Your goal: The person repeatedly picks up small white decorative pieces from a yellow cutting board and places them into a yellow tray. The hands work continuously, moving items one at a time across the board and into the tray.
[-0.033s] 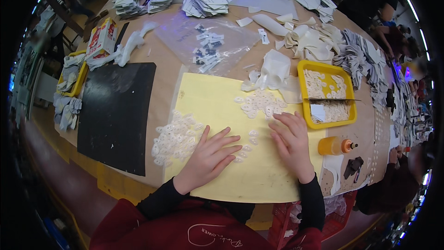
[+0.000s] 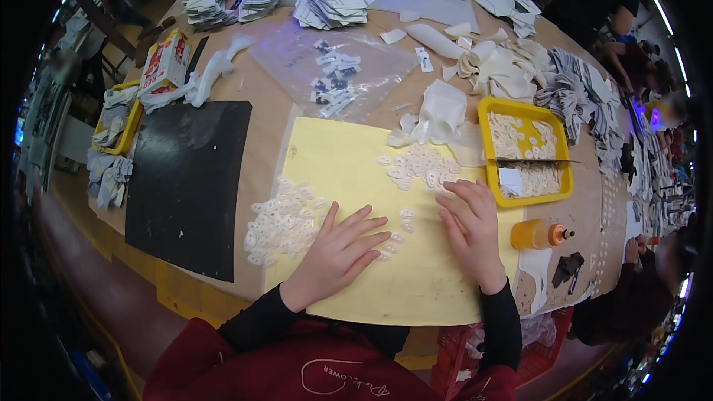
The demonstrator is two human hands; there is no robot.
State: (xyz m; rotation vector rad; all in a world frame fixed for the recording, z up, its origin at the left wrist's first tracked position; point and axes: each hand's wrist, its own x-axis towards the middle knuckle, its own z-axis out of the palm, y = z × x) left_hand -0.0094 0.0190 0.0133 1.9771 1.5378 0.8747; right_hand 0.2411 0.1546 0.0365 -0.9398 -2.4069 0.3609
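Observation:
A yellow sheet [image 2: 423, 286] lies under both my hands. My left hand [image 2: 333, 256] is palm down with its fingers spread, holding nothing I can see. Its fingertips reach beside a short row of small white oval pieces [image 2: 406, 215], and the hand covers part of the sheet. Left of it is a heap of the same pieces [image 2: 278, 226]. My right hand [image 2: 475, 230] is held with loosely bent fingers, thumb apart, nothing visible in it. Just beyond its fingertips, a flat spread of oval pieces [image 2: 417, 165] lies near the sheet's far edge.
A yellow tray [image 2: 567, 178] with more pieces and a divider stands at the right, with an orange-capped bottle [image 2: 529, 235] nearer me. A black board [image 2: 186, 186] lies left. Beyond are white scraps [image 2: 443, 110], a clear plastic bag [image 2: 282, 56] and stacked cut pieces [image 2: 332, 7].
Hardly anything differs. My right hand has shifted very slightly to the right; the left hand and the oval pieces look the same.

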